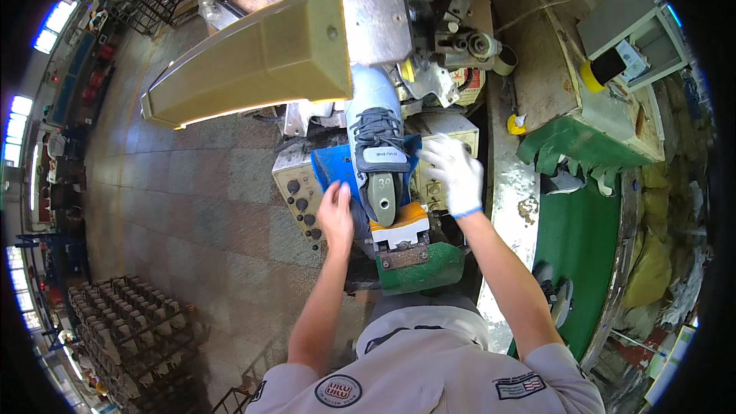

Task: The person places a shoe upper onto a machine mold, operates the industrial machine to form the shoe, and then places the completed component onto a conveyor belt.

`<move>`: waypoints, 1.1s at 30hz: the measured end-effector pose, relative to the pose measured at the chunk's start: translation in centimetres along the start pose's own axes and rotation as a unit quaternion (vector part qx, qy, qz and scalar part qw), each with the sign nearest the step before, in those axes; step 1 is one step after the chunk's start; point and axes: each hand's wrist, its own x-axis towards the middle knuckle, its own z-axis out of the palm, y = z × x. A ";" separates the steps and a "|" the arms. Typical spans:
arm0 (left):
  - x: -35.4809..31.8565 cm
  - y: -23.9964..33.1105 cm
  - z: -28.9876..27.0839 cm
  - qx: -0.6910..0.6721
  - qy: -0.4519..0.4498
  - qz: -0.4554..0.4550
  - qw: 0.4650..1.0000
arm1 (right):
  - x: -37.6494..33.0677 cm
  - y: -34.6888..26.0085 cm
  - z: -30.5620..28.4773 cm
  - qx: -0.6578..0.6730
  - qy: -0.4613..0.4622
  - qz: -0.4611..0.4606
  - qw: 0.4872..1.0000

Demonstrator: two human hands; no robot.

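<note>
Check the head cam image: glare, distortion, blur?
Head view, left edge: windows blown out, with blue-purple fringing; head view, rim: black vignette in the corners, and the green belt's outer edge bows; head view, centre: shoe laces readable, gloved right hand a bit soft at the fingers, possibly motion blur.

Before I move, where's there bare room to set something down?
Midway along the green belt, between the cloth and grey shoes; also the floor left of the control box. It's crowded around the shoe between your left hand and right hand, with the blue flap close by.
</note>
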 end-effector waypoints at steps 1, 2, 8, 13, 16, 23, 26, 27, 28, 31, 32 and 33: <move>-2.2 -1.1 -1.2 0.070 0.021 -0.017 0.997 | -1.6 -0.7 -2.5 -0.060 0.002 -0.043 0.997; -4.3 -2.5 -1.7 0.087 0.024 -0.090 0.992 | -3.7 -1.5 -4.7 -0.121 0.003 -0.083 0.989; -8.2 -10.2 0.5 0.188 -0.022 -0.152 0.970 | -13.6 -3.8 -10.1 -0.026 0.225 0.030 0.973; -6.6 -13.1 1.0 0.056 0.045 -0.132 0.989 | -14.6 -4.2 -9.3 -0.099 0.219 0.062 0.969; -7.3 -10.6 -0.8 0.053 -0.006 -0.123 0.991 | -13.6 -5.3 -8.1 -0.083 0.185 0.043 0.978; -10.0 8.2 -11.5 0.027 -0.062 -0.032 0.997 | -13.0 -8.8 -0.6 -0.106 0.050 0.055 0.992; -9.8 16.9 -11.3 -0.063 -0.147 0.005 0.987 | -11.5 -9.3 5.3 -0.040 -0.099 0.014 0.994; -9.6 18.6 -9.7 -0.135 -0.202 0.015 0.970 | -10.6 -9.7 7.0 -0.016 -0.136 0.011 0.991; -9.2 20.0 -7.2 -0.204 -0.264 0.021 0.942 | -9.8 -10.3 7.9 0.007 -0.160 0.022 0.987; -10.3 20.1 -2.1 -0.003 -0.253 -0.072 0.965 | -8.1 -11.5 5.2 -0.010 -0.126 0.093 0.988; -12.4 21.0 1.1 0.070 -0.253 -0.105 0.959 | -7.7 -11.2 1.1 -0.035 -0.091 0.066 0.993; -13.5 22.2 2.9 0.130 -0.178 -0.056 0.974 | -7.5 -11.7 -2.9 -0.001 -0.048 0.072 0.996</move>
